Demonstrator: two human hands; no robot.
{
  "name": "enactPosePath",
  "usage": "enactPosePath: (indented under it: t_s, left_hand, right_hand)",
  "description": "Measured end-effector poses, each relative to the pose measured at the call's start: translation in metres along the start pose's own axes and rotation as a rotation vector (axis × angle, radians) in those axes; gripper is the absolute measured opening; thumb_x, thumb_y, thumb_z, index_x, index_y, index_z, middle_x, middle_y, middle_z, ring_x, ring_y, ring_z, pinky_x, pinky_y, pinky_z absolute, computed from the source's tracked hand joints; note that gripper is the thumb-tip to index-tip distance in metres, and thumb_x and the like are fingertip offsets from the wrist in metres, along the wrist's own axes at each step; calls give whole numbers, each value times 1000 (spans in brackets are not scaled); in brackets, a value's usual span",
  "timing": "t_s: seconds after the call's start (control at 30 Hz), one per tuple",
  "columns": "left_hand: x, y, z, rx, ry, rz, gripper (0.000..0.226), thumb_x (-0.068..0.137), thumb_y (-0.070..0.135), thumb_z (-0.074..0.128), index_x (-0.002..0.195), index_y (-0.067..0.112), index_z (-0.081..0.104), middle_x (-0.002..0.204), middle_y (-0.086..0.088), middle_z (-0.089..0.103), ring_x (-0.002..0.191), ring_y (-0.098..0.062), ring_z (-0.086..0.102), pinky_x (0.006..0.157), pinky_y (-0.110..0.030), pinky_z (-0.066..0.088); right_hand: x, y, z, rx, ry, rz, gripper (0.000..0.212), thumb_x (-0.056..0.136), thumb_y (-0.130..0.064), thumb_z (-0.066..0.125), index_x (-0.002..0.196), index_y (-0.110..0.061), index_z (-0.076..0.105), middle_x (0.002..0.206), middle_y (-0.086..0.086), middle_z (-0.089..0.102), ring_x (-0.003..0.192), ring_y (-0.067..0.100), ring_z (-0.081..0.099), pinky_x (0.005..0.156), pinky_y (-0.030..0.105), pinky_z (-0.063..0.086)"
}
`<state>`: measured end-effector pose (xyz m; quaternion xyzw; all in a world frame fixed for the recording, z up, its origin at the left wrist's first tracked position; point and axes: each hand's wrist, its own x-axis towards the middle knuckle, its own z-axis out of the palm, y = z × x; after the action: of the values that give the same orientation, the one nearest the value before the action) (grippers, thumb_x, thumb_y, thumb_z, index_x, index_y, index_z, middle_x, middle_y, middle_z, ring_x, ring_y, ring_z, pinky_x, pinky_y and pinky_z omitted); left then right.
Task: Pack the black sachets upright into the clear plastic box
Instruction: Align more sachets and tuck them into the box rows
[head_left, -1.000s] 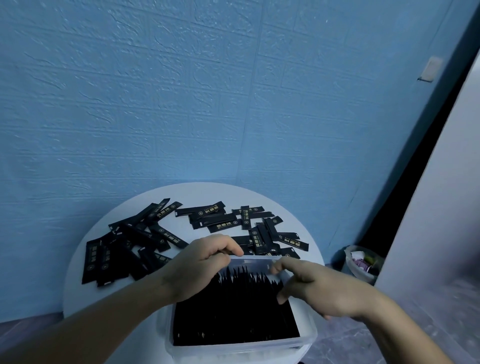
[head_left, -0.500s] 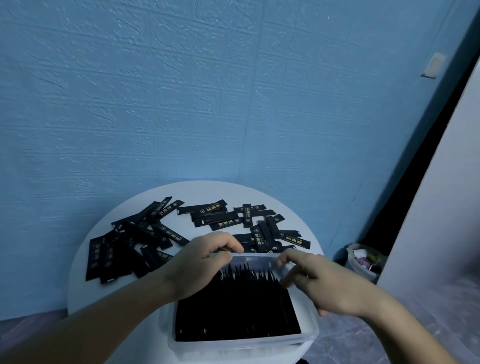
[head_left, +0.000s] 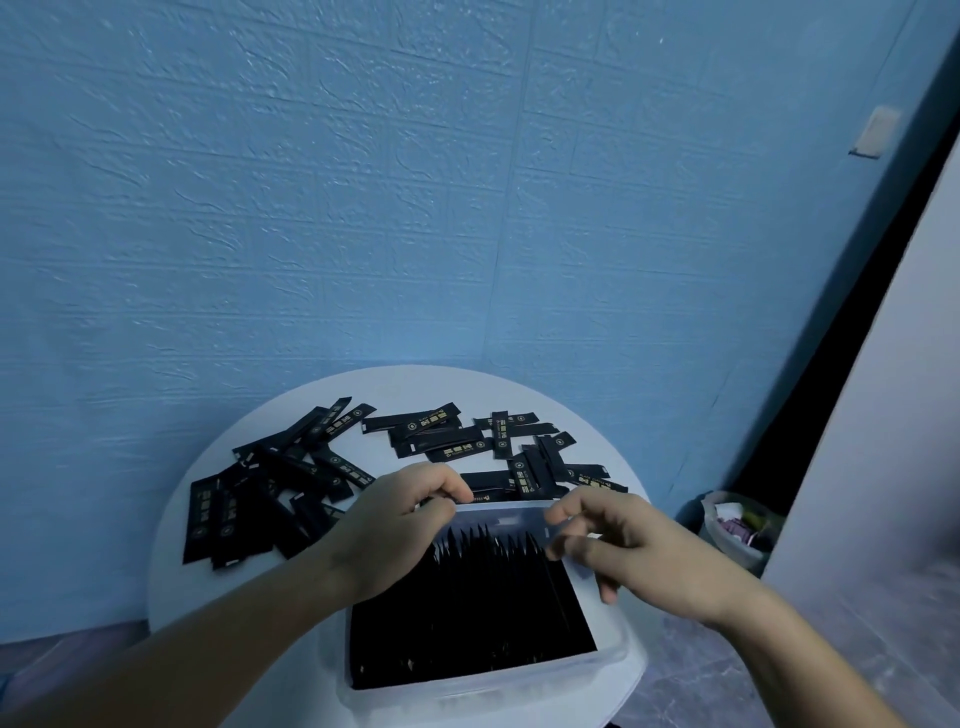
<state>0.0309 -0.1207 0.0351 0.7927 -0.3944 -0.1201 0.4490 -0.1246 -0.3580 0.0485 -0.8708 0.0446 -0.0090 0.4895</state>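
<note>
Here, left hand (head_left: 384, 535) and right hand (head_left: 649, 556) over clear box (head_left: 488, 693), fingers curled (hold unclear); sachets (head_left: 457, 450) gold-lettered, illegible.

Only the person's two hands and forearms are shown (the upper arms and the rest of the body are cut off by the frame). The left hand (head_left: 395, 530) and the right hand (head_left: 639, 551) are seen bare. The left forearm (head_left: 208, 639) and the right forearm (head_left: 810, 670) are left uncovered from the wrist to the lower edge of the picture. Both forearms are shaped slender and smooth. The fingers (head_left: 582, 506) are seen as long and slim, and the knuckles are marked only by faint creases. Fine detail is softened by dim, bluish light, and the fingernails cannot be made out.
</note>
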Motion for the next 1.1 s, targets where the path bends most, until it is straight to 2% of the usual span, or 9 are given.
enactPosePath:
  t_s: [0.2, 0.33, 0.57, 0.67, 0.73, 0.8, 0.9, 1.0, 1.1]
  left_hand:
    - [0, -3, -5, -10, 10, 44, 28, 101, 13, 52, 102, 34, 70, 103, 17, 69, 105, 1, 61, 90, -20, 46]
    - [2, -6, -9, -35, 47, 91, 26, 101, 11, 53, 103, 30, 71, 98, 24, 68, 102, 3, 62, 82, -8, 41]
    - [19, -13, -30, -76, 131, 108, 26, 90, 30, 49, 101, 27, 72, 91, 24, 70, 90, 4, 64, 76, -17, 46]
    - [30, -25, -40, -33, 144, 87, 18, 96, 23, 55, 99, 30, 72, 87, 18, 70, 81, -2, 65, 70, -16, 49]
    - [38, -36, -42, 20, 137, 64, 22, 100, 14, 56, 97, 29, 72, 80, 16, 69, 71, -3, 62, 64, -15, 47]
    - [46, -46, -44, 64, 117, 35, 23, 99, 12, 57, 96, 28, 72, 76, 13, 69, 64, -6, 59, 60, -16, 47]
    - [59, -56, -45, 98, 65, -16, 21, 97, 11, 57, 95, 25, 72, 82, 2, 71, 69, -18, 63, 62, -24, 53]
    - [80, -61, -41, 165, -88, -14, 18, 97, 15, 59, 95, 27, 72, 80, 17, 68, 68, -4, 61, 65, -23, 52]
    - [106, -62, -29, 344, -274, 8, 15, 96, 27, 60, 105, 33, 70, 103, 15, 70, 92, 0, 64, 83, -24, 52]
  right_hand:
    - [6, 0, -8, 25, -1, -20, 14, 103, -4, 57, 112, -12, 65, 93, 11, 76, 64, 23, 60, 58, 32, 53]
    - [21, 5, -19, 22, 134, -46, 12, 99, 1, 61, 101, -9, 69, 79, 7, 68, 69, 16, 58, 54, 24, 48]
    - [86, 27, -41, -399, 259, 25, 19, 90, -11, 69, 76, -24, 66, 71, -10, 68, 64, 1, 56, 69, 26, 47]
    - [120, 26, -34, -497, 237, 148, 17, 90, -32, 73, 78, -22, 67, 80, -3, 72, 75, 13, 64, 73, 33, 53]
    - [136, 23, -28, -630, 162, 269, 36, 85, -57, 73, 79, -23, 63, 83, -2, 69, 83, 19, 64, 76, 33, 53]
    - [147, 20, -22, -714, 103, 362, 45, 78, -67, 74, 81, -24, 59, 89, -2, 66, 87, 21, 63, 78, 34, 53]
    - [153, 16, -15, -678, 59, 444, 39, 77, -44, 85, 92, -14, 64, 91, 3, 69, 80, 21, 65, 71, 35, 59]
    - [155, 18, -12, -584, 36, 481, 32, 81, -18, 84, 103, -2, 69, 84, 8, 67, 65, 24, 63, 48, 25, 54]
    - [155, 25, -13, -440, 67, 447, 32, 82, -12, 82, 109, -4, 68, 90, 12, 70, 59, 23, 61, 46, 25, 52]
